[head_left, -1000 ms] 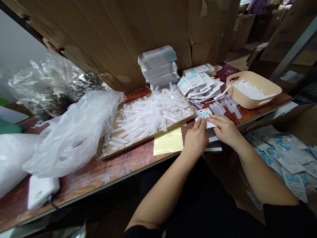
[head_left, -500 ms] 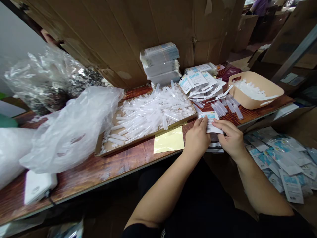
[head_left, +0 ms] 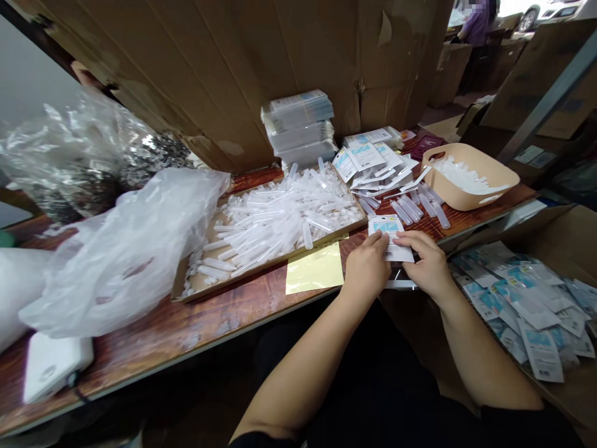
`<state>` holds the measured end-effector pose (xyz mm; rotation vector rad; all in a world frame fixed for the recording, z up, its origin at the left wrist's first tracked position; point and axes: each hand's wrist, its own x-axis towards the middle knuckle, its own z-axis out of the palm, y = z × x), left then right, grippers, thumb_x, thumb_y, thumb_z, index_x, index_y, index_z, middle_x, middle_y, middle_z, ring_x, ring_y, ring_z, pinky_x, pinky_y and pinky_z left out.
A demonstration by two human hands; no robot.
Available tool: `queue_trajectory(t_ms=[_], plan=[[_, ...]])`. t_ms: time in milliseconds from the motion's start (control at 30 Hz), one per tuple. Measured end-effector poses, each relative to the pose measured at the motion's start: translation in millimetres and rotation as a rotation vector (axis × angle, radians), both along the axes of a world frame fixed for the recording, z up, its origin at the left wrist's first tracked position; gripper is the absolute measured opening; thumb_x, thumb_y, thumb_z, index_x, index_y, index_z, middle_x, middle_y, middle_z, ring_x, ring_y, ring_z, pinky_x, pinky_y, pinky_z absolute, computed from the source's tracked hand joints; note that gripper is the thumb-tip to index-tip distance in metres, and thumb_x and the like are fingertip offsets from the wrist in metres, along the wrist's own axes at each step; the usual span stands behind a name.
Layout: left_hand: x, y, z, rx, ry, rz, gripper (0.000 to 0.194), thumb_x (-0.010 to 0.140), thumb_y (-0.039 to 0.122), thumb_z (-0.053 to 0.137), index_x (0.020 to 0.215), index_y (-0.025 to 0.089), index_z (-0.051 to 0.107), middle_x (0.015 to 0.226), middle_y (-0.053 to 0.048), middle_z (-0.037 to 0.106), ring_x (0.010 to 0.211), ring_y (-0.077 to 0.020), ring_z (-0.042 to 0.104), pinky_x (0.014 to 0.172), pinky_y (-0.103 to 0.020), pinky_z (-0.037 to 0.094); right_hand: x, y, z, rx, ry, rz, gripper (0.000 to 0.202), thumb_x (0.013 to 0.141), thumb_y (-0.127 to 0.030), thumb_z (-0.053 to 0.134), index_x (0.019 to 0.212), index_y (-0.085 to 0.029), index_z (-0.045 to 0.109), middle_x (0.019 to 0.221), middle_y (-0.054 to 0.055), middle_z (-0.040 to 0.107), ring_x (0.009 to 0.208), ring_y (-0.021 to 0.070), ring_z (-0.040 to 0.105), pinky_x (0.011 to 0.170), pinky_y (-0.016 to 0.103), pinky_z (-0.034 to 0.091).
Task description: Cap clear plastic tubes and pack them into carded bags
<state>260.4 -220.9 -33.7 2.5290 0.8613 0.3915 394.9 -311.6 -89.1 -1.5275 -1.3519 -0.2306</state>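
Right, both hands are working on one printed packet (head_left: 390, 227), which is sitting near the desk (head_left: 140, 348) edge, just off the right front corner of the cardboard tray (head_left: 178, 286). The left hand's (head_left: 367, 264) grip is resting fingers-down on it, the thumb hiding, so I can't be telling whether it's pinching; the right hand's (head_left: 428, 264) grip appears to be pinching the right edge. This step is looking like flattening or closing the packet, and the next move is calling, I'd judge, for steady pressure from both sides. A yellow sheet (head_left: 314, 270) is lying before the tray. Clear tubes (head_left: 280, 218) are filling it, loose tubes (head_left: 438, 213) are lying to its right, and a tan basin (head_left: 457, 198) is standing beyond those. Behind it, stacked bundles (head_left: 298, 146) are leaning slightly.
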Motion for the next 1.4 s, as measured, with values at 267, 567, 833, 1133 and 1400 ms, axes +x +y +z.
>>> queue_trajectory(t_ms=[267,567,833,1133,1400], plan=[[2,4,-13.8,0.057,-0.041,0.030,0.058,0.081,0.000,0.063,0.134,0.020,0.071,0.146,-0.009,0.066,0.127,-0.0253,0.070,0.107,-0.037,0.059,2,4,-6.6,0.023,-0.029,0.001,0.041,0.076,0.000,0.057,0.105,-0.021,0.078,0.111,0.010,0.076,0.105,0.0232,0.075,0.093,0.038,0.063],[2,4,-17.3,0.074,-0.095,0.062,0.052,0.080,0.002,0.065,0.127,0.023,0.075,0.137,-0.007,0.072,0.123,-0.0242,0.073,0.101,-0.036,0.062,2,7,-9.6,0.083,-0.022,-0.032,0.041,0.074,0.000,0.059,0.100,-0.024,0.079,0.106,0.008,0.079,0.098,0.0231,0.076,0.088,0.039,0.063],[-4,-2,-7.7,0.019,-0.178,0.089,0.048,0.078,0.003,0.065,0.120,0.021,0.078,0.133,-0.007,0.075,0.117,-0.0257,0.074,0.096,-0.037,0.063,-3,4,-2.4,0.100,-0.001,-0.037,0.045,0.072,0.002,0.056,0.101,-0.023,0.079,0.108,0.008,0.078,0.100,0.0225,0.076,0.089,0.039,0.062],[-25,2,8.2,-0.389,-0.436,0.006,0.041,0.080,0.003,0.061,0.114,0.016,0.079,0.123,-0.009,0.078,0.113,-0.0226,0.073,0.097,-0.034,0.060,7,-6,20.8,-0.053,0.073,0.104,0.032,0.082,-0.013,0.070,0.111,-0.023,0.080,0.116,0.010,0.075,0.110,0.0246,0.073,0.099,0.040,0.059],[-36,10,10.6,-0.596,-0.459,-0.013,0.025,0.083,0.011,0.074,0.105,0.018,0.083,0.122,-0.010,0.079,0.117,-0.0257,0.074,0.108,-0.039,0.055,14,-29,24.5,-0.166,0.208,0.237,0.032,0.091,-0.028,0.076,0.123,-0.033,0.078,0.133,0.007,0.073,0.123,0.0241,0.070,0.110,0.043,0.055]])
